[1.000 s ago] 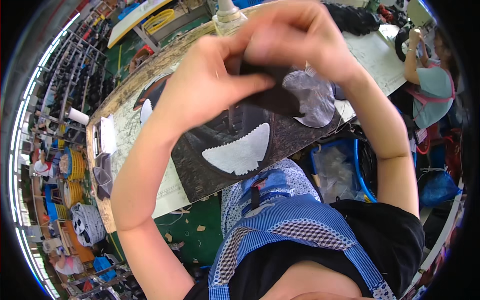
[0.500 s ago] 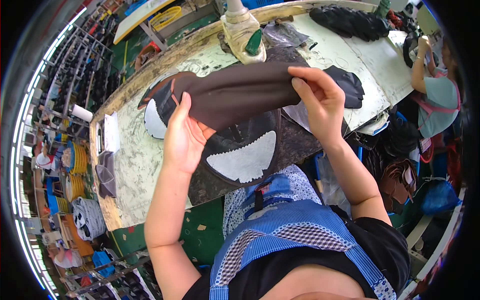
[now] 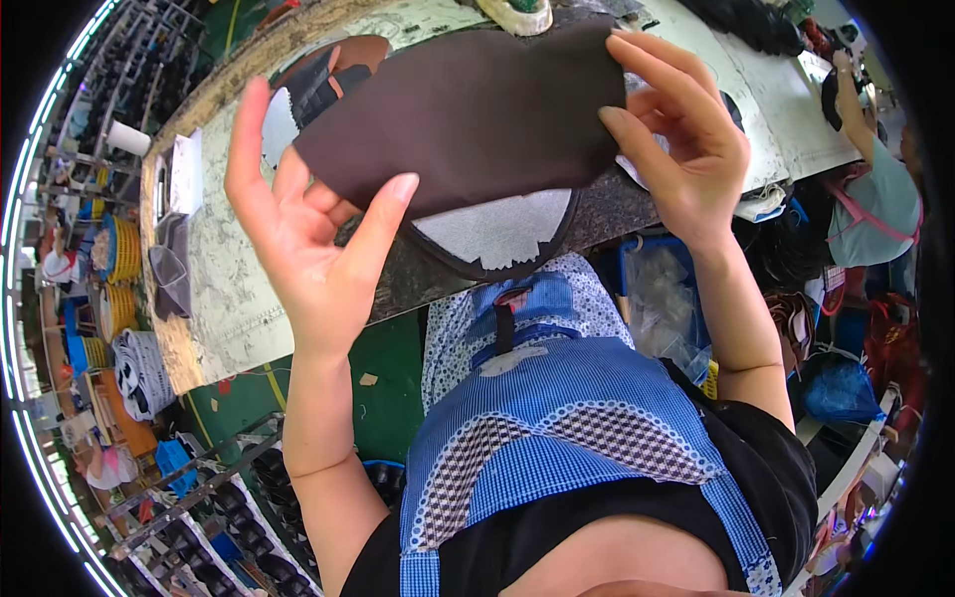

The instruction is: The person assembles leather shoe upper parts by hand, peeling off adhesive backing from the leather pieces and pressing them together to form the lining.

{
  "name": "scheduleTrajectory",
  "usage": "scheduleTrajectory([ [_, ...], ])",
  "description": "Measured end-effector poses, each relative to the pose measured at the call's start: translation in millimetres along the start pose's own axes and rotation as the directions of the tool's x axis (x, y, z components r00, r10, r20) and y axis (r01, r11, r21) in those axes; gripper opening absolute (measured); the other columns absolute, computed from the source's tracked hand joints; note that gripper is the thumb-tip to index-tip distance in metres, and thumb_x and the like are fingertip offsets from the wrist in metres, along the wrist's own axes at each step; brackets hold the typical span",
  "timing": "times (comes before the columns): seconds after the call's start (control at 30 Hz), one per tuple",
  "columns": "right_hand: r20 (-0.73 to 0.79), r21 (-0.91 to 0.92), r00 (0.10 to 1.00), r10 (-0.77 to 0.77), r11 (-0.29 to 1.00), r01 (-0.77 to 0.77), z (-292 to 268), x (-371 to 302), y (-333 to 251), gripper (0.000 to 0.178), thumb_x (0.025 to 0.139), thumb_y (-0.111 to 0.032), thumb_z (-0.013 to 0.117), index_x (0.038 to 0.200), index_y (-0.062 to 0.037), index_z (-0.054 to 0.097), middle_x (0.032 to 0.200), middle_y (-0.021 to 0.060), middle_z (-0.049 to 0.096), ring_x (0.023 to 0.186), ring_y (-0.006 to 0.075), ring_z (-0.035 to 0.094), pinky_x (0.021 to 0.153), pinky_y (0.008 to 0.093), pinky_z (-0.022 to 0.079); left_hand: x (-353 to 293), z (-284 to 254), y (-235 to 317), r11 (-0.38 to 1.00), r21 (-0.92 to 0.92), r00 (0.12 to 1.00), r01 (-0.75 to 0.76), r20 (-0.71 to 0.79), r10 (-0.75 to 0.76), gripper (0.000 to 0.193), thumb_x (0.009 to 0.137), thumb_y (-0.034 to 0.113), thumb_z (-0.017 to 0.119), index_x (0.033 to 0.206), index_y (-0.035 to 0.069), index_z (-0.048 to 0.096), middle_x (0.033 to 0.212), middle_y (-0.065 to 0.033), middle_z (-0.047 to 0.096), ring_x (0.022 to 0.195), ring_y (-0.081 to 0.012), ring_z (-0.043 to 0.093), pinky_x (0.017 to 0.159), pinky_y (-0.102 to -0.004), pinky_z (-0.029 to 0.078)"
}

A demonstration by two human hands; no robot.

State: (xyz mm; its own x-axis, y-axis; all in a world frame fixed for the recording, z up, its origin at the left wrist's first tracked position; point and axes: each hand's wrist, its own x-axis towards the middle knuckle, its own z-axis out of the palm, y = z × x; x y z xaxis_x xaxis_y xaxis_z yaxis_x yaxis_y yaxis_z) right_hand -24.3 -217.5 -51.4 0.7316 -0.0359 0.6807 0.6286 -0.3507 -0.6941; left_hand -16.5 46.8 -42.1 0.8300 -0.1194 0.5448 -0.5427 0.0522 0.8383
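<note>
A dark brown leather-like piece point(image 3: 458, 119) is stretched out in the air above the table, its broad flat face toward me. My left hand point(image 3: 313, 249) holds its lower left end, thumb at the lower edge, index finger raised away, other fingers partly hidden behind it. With fingertips and thumb my right hand point(image 3: 696, 159) grips the right edge. Beneath the piece, partly covered, lies a dark rounded part with a whitish backing patch point(image 3: 492, 234). A second such part with a whitish patch point(image 3: 280, 129) and brown pieces point(image 3: 353, 52) lies beyond my left hand.
The worn whitish table point(image 3: 234, 269) has a dark work surface at its front edge. A stained bottle point(image 3: 525, 15) stands at the far side. Dark cut pieces point(image 3: 171, 281) lie at the left edge. A co-worker point(image 3: 880, 214) sits at the right. Below hangs a clear plastic-lined blue bin point(image 3: 662, 289).
Both hands have raised the leather-like piece nearer to me and spread apart. It was folded or creased and now shows flatter and wider. My left index finger has lifted off.
</note>
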Motion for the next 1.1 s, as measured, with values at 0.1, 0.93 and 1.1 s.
scheduleTrajectory([
  [0.1,0.033,0.086,0.994,0.102,0.991,-0.105,4,-10,-10,0.044,0.082,0.011,0.067,0.125,-0.0005,0.066,0.129,0.0097,0.059,0.082,0.0066,0.062,0.067,0.0185,0.053,-2,-20,13,0.991,0.123,0.994,0.052,0.093,-0.064,0.068,0.083,-0.011,0.071,0.144,0.002,0.045,0.129,-0.0167,0.059,0.108,-0.0195,0.065,0.086,-0.0274,0.056],
  [0.93,0.208,0.619,0.879,0.429,0.638,-0.458,22,-17,-10,0.055,0.093,-0.030,0.070,0.139,-0.0056,0.052,0.115,0.0087,0.064,0.107,0.0158,0.061,0.095,0.0304,0.048,16,-12,40,0.980,0.101,0.975,0.170,0.131,-0.182,0.061,0.084,-0.007,0.072,0.140,-0.002,0.049,0.129,-0.0117,0.058,0.112,-0.0165,0.061,0.090,-0.0278,0.055],
  [1.1,0.012,0.017,0.981,0.196,0.980,-0.196,18,-17,-5,0.040,0.083,-0.003,0.075,0.122,-0.0058,0.067,0.107,0.0058,0.059,0.093,0.0117,0.060,0.075,0.0242,0.050,-3,-11,12,0.975,0.135,0.980,0.177,0.061,-0.187,0.060,0.082,-0.008,0.074,0.138,0.001,0.052,0.127,-0.0070,0.055,0.104,-0.0115,0.061,0.069,-0.0183,0.056],
])
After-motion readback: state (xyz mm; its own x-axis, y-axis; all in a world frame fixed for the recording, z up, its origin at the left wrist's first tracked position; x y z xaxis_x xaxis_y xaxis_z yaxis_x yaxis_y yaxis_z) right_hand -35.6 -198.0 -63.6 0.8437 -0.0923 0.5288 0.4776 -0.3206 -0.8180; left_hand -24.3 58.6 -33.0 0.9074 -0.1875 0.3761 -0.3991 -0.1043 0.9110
